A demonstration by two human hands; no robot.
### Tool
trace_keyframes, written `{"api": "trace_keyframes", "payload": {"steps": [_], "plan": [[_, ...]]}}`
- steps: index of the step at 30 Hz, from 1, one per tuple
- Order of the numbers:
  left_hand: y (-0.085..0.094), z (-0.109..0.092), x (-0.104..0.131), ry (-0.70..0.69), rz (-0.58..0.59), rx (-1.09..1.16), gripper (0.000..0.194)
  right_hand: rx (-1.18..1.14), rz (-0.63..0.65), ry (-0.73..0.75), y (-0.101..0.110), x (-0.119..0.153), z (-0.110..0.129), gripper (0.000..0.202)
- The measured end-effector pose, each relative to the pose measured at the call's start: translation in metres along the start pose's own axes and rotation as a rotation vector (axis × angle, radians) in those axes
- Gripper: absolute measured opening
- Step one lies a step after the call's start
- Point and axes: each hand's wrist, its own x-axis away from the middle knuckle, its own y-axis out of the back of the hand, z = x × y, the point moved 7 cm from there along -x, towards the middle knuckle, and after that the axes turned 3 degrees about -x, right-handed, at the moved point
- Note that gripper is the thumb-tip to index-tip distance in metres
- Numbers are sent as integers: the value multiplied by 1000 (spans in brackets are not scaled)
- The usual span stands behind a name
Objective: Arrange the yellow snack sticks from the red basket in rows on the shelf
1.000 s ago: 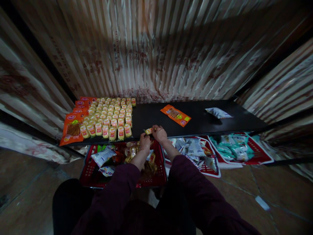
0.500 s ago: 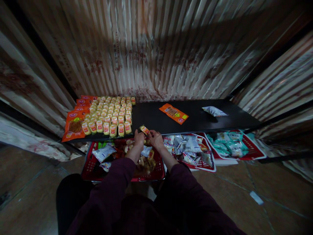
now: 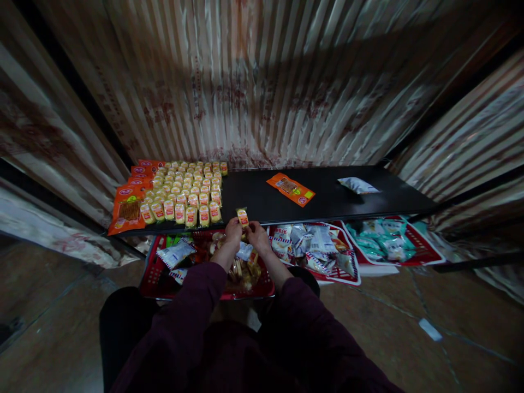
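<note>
A small wrapped snack cake point(image 3: 243, 218), yellow with an orange and white label, stands nearly upright at the front edge of the black shelf point(image 3: 254, 191). My left hand point(image 3: 233, 231) pinches its left side. Fingers of my right hand point(image 3: 258, 238) close on its lower right. Rows of matching snack cakes point(image 3: 186, 191) cover the shelf's left part, labels facing me. Below my hands is a red basket point(image 3: 147, 273) with more wrapped snacks, partly hidden by my forearms.
Orange snack packets point(image 3: 127, 207) lie at the shelf's left end, and another orange packet point(image 3: 291, 189) mid-shelf. A silver-white bag point(image 3: 357, 185) rests to the right. Low on the right are a basket of white bags point(image 3: 321, 240) and one of teal bags point(image 3: 382, 240). Dark posts frame the sides.
The snack cake has turned from slanted to nearly upright in my fingers. My right hand has shifted slightly down and left, and the view has moved a little.
</note>
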Motion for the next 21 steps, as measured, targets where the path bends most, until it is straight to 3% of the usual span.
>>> {"api": "trace_keyframes", "payload": {"steps": [8, 16, 21], "plan": [[1, -6, 3, 47, 29, -27, 28, -299, -21, 5, -6, 0, -5, 26], [0, -14, 1, -6, 21, -93, 30, -549, -9, -32, -11, -1, -2, 32], [0, -21, 4, 0, 1, -77, 31, -616, -26, 29, -13, -3, 2, 32]]}}
